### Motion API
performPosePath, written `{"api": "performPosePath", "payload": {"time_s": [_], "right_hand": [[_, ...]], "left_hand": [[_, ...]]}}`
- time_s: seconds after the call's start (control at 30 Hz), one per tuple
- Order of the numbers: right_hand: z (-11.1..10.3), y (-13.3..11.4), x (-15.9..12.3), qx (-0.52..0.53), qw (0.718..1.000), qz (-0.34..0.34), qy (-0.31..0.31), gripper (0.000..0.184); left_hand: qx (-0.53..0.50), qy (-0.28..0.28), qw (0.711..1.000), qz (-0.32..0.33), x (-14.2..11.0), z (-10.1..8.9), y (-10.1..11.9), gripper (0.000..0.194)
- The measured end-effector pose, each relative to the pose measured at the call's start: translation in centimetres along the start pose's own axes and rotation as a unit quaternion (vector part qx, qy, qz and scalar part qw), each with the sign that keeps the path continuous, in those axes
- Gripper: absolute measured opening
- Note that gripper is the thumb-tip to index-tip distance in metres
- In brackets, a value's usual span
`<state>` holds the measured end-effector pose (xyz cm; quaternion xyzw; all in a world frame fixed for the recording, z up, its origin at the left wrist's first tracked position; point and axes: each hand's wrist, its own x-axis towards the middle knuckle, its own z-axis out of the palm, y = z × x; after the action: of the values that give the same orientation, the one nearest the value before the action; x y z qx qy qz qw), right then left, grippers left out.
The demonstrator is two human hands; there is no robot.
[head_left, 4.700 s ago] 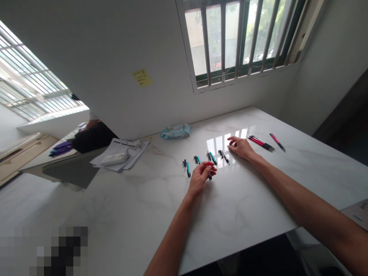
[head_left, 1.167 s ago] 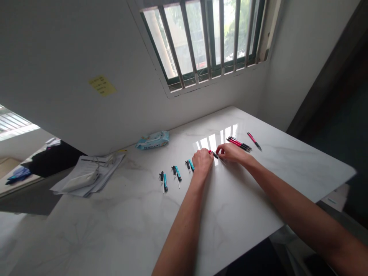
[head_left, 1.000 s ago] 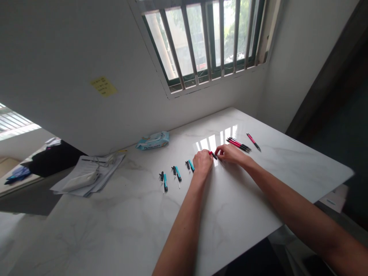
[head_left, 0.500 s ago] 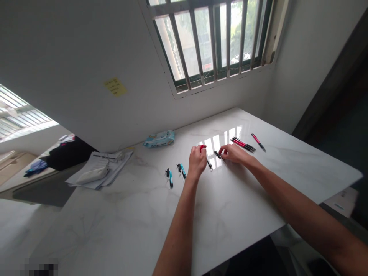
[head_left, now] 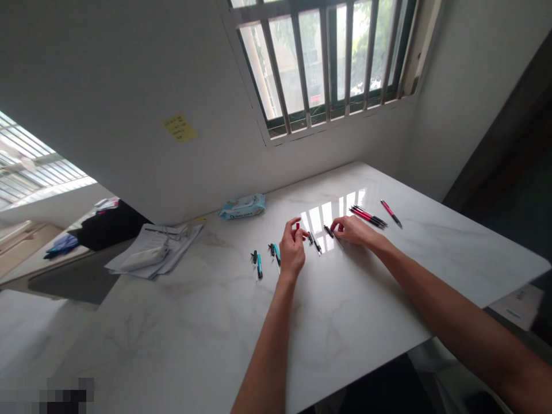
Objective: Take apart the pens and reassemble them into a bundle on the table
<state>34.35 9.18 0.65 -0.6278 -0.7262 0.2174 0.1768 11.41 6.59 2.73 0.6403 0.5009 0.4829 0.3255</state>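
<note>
My left hand [head_left: 294, 248] is raised a little over the white table, its thumb and fingers closed round a red pen barrel [head_left: 297, 226]. Just right of it lie black-and-clear pen parts [head_left: 317, 245]. My right hand [head_left: 350, 231] rests low on the tabletop with its fingertips pinched together, beside a black pen part [head_left: 328, 231]. What those fingertips hold, if anything, is too small to make out. To the left are blue pen barrels [head_left: 259, 266], laid out with black pen parts [head_left: 254, 257] and thin refills; my left hand partly hides some of them.
Several red-and-black pens [head_left: 368, 217] lie bunched beyond my right hand, with one red pen [head_left: 390, 213] apart. A blue wipes packet [head_left: 242, 206] lies by the wall. Papers [head_left: 155, 250] with a white pouch on top are at the left. A barred window is above the table.
My left hand has shifted slightly and turned, its fingers loosening so more of the red barrel and the nearby pen parts show. My right hand stays almost in place. The view has moved slightly.
</note>
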Motion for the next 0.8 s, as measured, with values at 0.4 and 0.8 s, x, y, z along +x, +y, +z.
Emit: {"api": "performPosePath", "payload": {"time_s": [0.4,0.8], "right_hand": [[0.2,-0.2,-0.1,-0.005,1.0,-0.001,0.003,0.021],[0.2,-0.1,-0.1,0.053,0.998,-0.02,0.036,0.019]], "left_hand": [[-0.125,0.001,0.991,-0.058,-0.2,0.8,-1.8,0.031],[-0.318,0.039,0.938,-0.133,-0.6,1.2,-1.6,0.04]]}}
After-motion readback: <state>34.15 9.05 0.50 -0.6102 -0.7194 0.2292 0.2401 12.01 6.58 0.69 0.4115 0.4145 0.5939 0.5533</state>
